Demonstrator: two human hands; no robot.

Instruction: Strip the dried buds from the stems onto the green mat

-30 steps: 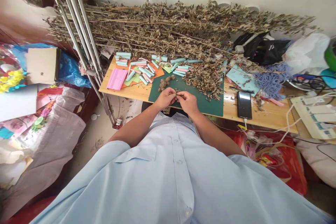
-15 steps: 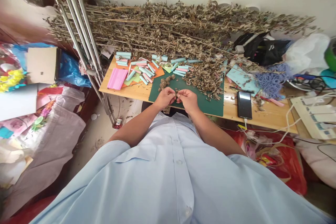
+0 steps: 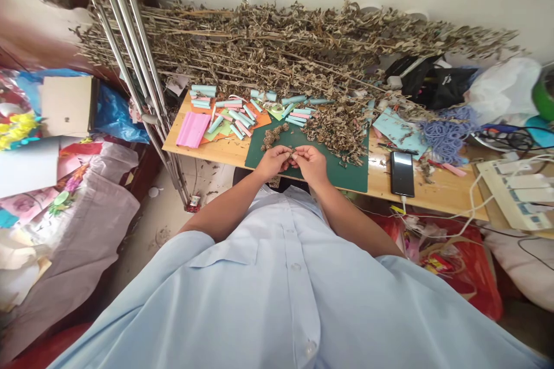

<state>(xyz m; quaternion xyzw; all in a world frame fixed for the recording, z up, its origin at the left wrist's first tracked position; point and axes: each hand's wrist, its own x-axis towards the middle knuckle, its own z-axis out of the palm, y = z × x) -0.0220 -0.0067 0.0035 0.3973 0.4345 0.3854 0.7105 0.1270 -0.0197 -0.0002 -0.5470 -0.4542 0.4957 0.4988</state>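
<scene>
My left hand [image 3: 274, 162] and my right hand [image 3: 311, 164] meet over the front edge of a green cutting mat [image 3: 352, 177]. Both are closed in a pinch, fingertips nearly touching, on a small bit of dried leaf [image 3: 292, 153] that the fingers mostly cover. Just beyond my left hand lies a small clump of rolled dried leaves [image 3: 271, 136]. A larger heap of loose dried leaves [image 3: 340, 131] sits on the mat past my right hand.
Long dried leafy stalks [image 3: 277, 40] lie along the back. Paper rolls [image 3: 240, 117] and pink paper [image 3: 193, 129] are at the left, near a metal stand [image 3: 138, 57]. To the right are a phone [image 3: 402, 173] on a cable, blue yarn [image 3: 449, 131] and a power strip [image 3: 515, 193].
My hands stay in nearly the same spot, with the fingertips drawn slightly closer together around the bit of leaf. The view has shifted very slightly.
</scene>
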